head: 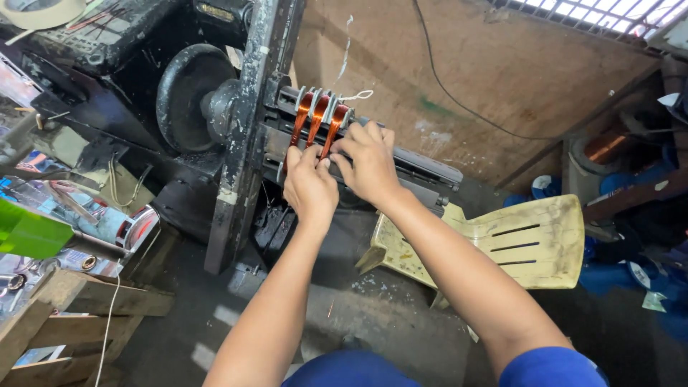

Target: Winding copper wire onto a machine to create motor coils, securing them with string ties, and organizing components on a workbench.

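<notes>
Two bare hands meet at the middle of what we see, both pressed against a set of copper wire coils (317, 122) wound on a black former (401, 161) that sticks out from a worn black machine frame (247, 136). Going from the left, we pass a green plastic piece (29, 233) and a wooden crate (68, 308) at the edge, then a round black wheel (188, 97) mounted on the frame's left side. Next comes our left hand (309, 186), its fingers curled and pinching the lower ends of the coils. Just beside it, touching, our right hand (369, 161) lies over the former, thumb and fingertips closed on the same coils from the right. We count three orange coils, standing side by side between pale dividers, with a thin white string (355, 94) trailing off the top. Further right, below the forearm, a dirty cream plastic chair (530, 240) lies tipped on the dark floor, and a spool of copper wire (605, 147) sits near the far right wall.
</notes>
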